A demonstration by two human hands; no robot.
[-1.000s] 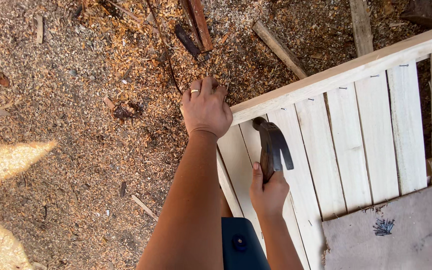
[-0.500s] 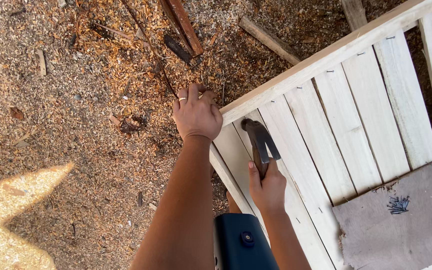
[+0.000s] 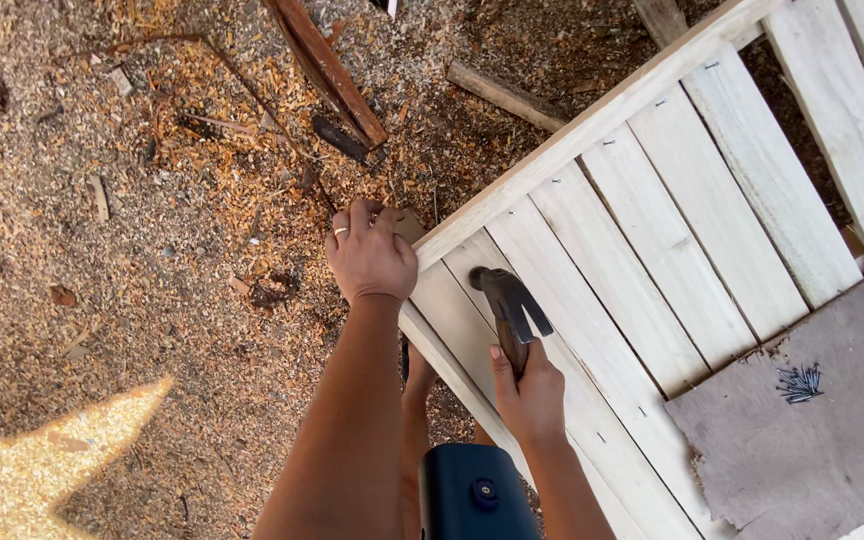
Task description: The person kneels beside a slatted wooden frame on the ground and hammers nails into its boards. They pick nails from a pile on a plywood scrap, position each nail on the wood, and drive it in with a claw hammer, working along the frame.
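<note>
My left hand [image 3: 372,258], with a ring on one finger, grips the corner of a pale slatted wooden panel [image 3: 672,220] where the top rail meets the side rail. My right hand [image 3: 530,392] holds a claw hammer [image 3: 510,305] by its handle, the dark head raised just above the first slat near that corner. A small pile of dark nails [image 3: 800,382] lies on a grey board [image 3: 812,410] resting on the panel at the lower right.
The ground is covered in sawdust and wood shavings [image 3: 152,260]. Scrap wood lies beyond the panel: a reddish plank [image 3: 332,70] and a short stick [image 3: 504,96]. A dark blue object [image 3: 474,492] sits at the bottom edge, near my body.
The view has shifted, so the panel and hands sit lower and more to the right. Both hands keep their hold; the hammer head stays near the corner slat.
</note>
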